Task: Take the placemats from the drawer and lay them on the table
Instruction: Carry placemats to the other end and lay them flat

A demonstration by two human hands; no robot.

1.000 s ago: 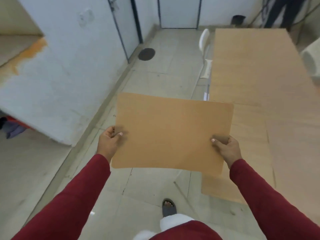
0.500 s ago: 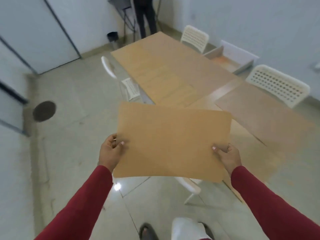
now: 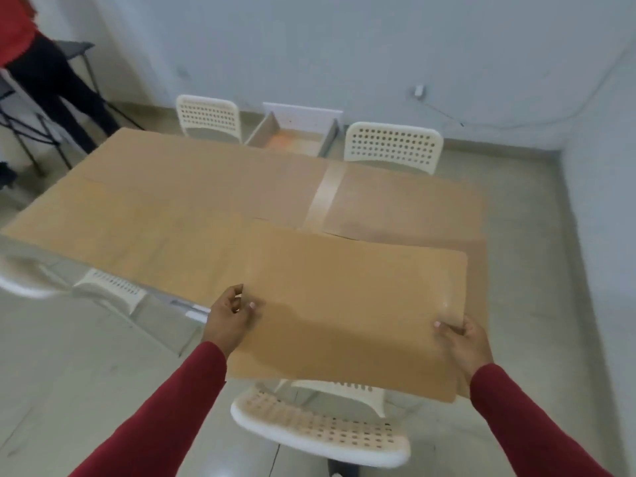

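Your left hand point(image 3: 230, 318) pinches the left edge of the flat tan rectangular placemat point(image 3: 347, 315), thumb on top and fingers curled beneath; your right hand point(image 3: 464, 342) clamps the mat's near right corner the same way. Between them the placemat hangs level in the air, its far half over the near right corner of the long tan-topped table point(image 3: 144, 215), its near half overhanging the white perforated plastic chair point(image 3: 320, 428) at six o'clock.

The first risk is the colour: mat and tabletop are almost the same tan, so you can misjudge where the table edge lies and set the mat down with its near edge off the side, where it would tip toward the chair. Your grips sit on the near side only, so the far edge is free to droop and catch on the table, buckling the sheet.

At one o'clock another tan mat point(image 3: 406, 204) already lies on the table, with a pale strip of tabletop to its left. Push too far forward and you overlap it or shove it askew.

Beyond, at twelve o'clock, the open white drawer point(image 3: 296, 132) sits between two white chairs; whether more mats remain inside I cannot tell.
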